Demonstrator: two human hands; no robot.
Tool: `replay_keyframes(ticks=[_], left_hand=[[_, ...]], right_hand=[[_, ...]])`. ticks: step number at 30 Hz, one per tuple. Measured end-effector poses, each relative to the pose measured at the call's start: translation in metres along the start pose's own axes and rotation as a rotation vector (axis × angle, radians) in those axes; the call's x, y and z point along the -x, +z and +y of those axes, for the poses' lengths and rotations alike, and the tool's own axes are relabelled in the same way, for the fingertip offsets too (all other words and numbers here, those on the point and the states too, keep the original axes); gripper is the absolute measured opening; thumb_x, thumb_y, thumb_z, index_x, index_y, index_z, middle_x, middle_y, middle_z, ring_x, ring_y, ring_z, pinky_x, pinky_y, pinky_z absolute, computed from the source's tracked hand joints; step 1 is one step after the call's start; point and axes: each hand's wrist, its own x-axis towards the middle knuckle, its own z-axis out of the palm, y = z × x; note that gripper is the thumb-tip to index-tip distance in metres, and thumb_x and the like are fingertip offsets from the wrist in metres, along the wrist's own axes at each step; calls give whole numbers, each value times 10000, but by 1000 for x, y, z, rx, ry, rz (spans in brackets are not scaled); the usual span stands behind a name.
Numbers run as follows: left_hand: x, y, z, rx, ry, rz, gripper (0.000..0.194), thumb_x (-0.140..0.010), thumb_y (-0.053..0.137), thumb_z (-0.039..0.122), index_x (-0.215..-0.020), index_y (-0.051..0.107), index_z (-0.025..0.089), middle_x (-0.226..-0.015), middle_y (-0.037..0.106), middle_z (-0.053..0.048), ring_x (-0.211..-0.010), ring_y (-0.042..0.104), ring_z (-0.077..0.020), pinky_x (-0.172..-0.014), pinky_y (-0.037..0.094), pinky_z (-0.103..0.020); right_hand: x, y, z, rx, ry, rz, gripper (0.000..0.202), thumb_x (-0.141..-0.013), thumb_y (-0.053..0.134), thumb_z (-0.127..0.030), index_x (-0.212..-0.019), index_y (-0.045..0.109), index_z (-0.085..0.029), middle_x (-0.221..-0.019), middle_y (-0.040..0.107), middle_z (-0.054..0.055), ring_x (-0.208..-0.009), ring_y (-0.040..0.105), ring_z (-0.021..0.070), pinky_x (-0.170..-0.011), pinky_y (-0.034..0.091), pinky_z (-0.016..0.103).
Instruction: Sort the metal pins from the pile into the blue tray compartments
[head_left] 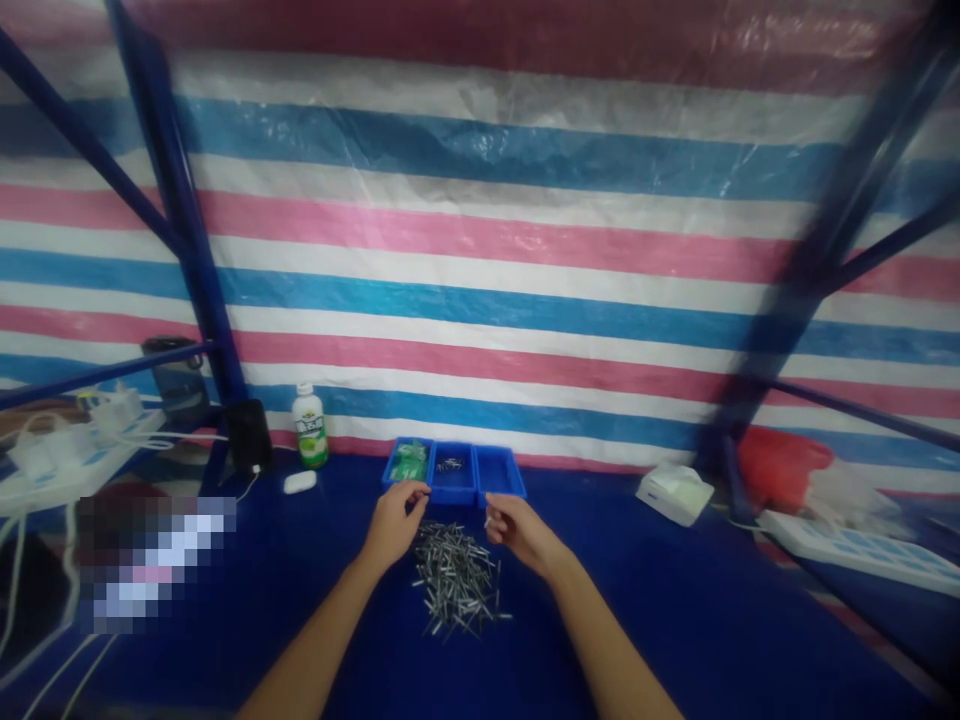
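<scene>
A loose pile of thin, short metal pins lies on the blue tabletop between my forearms. My left hand is at the pile's upper left, in front of a blue bin holding green packets; its thumb and fingers are pinched, and what they hold, if anything, is too small to make out. At the upper right of the pile, my right hand is closed, with a small pale bit like a metal pin at its fingertips. Behind the hands, the middle blue bin contains several small metal pieces. Beside it stands the right blue bin.
A white bottle with a green label, a white case and a dark phone are at the left. On the right are a tissue pack, a red bag and a power strip. Blue posts frame a striped sheet.
</scene>
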Motion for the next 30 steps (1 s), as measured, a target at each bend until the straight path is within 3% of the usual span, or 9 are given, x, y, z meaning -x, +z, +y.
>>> replay_keyframes(ticks=[2, 4, 6, 9, 12, 16, 21, 25, 30], left_hand=[[0, -1, -1, -2, -6, 14, 162, -864, 542, 196, -954, 676, 209, -847, 654, -12, -801, 601, -157, -792, 466, -282], [0, -1, -2, -5, -5, 21, 161, -866, 540, 197, -952, 676, 207, -840, 652, -11, -796, 602, -157, -787, 468, -281], [-1, 0, -3, -10, -2, 23, 163, -866, 535, 193, -946, 677, 207, -837, 652, -12, -792, 602, -157, -786, 471, -281], [-3, 1, -4, -24, -3, 20, 170, -869, 525, 190, -940, 679, 209, -835, 653, -12, -785, 603, -156, -780, 475, -280], [-3, 0, -4, -34, -19, 3, 166, -862, 536, 194, -940, 682, 211, -838, 662, -13, -790, 608, -158, -786, 478, -282], [-2, -3, -3, -36, -51, -94, 157, -850, 554, 192, -928, 689, 209, -832, 687, -15, -786, 626, -162, -787, 478, -283], [2, -4, -6, -108, -67, -260, 322, -832, 482, 89, -1001, 708, 242, -923, 717, -22, -863, 644, -177, -830, 466, -298], [3, -7, -11, -229, -69, -305, 315, -772, 532, 88, -970, 722, 241, -988, 698, -38, -927, 628, -201, -866, 445, -315], [3, -17, -18, -261, -118, -368, 220, -815, 561, 175, -921, 740, 247, -1004, 681, -46, -947, 622, -204, -867, 438, -309]], right_hand=[[0, 1, 2, 15, 42, -8, 441, -773, 722, -442, -561, 428, -191, -495, 326, -75, -451, 391, 81, -496, 324, 237], [-1, 3, 3, 5, 42, 50, 377, -778, 706, -458, -629, 496, -183, -527, 403, -61, -455, 412, 81, -488, 327, 232], [-3, 5, 2, -20, 11, 142, 313, -799, 665, -498, -865, 598, -199, -684, 568, -18, -496, 483, 91, -508, 370, 237], [-4, 7, -1, -27, -49, 235, 433, -813, 627, -526, -1155, 558, -268, -943, 657, 26, -559, 557, 107, -546, 423, 255], [-5, 2, -2, 84, -63, 282, 444, -797, 634, -537, -1117, 581, -234, -900, 659, 35, -547, 546, 112, -529, 409, 248], [-8, -9, 6, 454, -61, 319, 389, -784, 629, -516, -983, 632, -182, -799, 649, 28, -541, 535, 123, -514, 393, 247], [-9, -10, 18, 951, -214, 263, 257, -821, 586, -394, -935, 688, -187, -772, 670, 28, -714, 602, 184, -676, 449, 293], [-8, -3, 19, 1054, -232, 199, 230, -849, 562, -352, -953, 695, -197, -776, 690, 28, -712, 617, 186, -672, 440, 285], [-5, 0, 18, 1075, -232, 190, 218, -850, 567, -335, -950, 694, -188, -777, 694, 34, -719, 623, 189, -683, 440, 285]])
